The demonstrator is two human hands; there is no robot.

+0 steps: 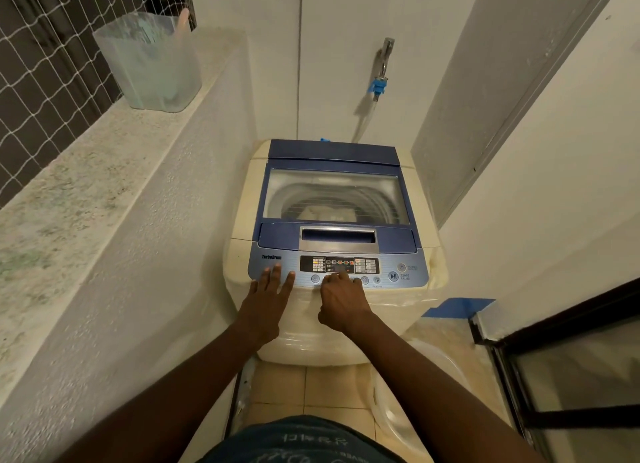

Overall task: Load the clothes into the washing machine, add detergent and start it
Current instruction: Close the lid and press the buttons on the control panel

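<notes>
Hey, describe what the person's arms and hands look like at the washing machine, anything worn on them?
Both forearms are bare up to the frame edge: no sleeves in view. The left hand and right hand wear no gloves, and no rings, watch or bracelets can be seen on the fingers or wrists. The only clothing visible is a dark blue garment with faint pale lettering at the bottom of the head view.

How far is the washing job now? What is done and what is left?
Done: the lid is closed, with pale clothes in the drum. In hand: the right hand presses a button on the control panel; the left hand rests flat at its edge. Left: the start/pause button. Detergent cannot be confirmed.
</notes>
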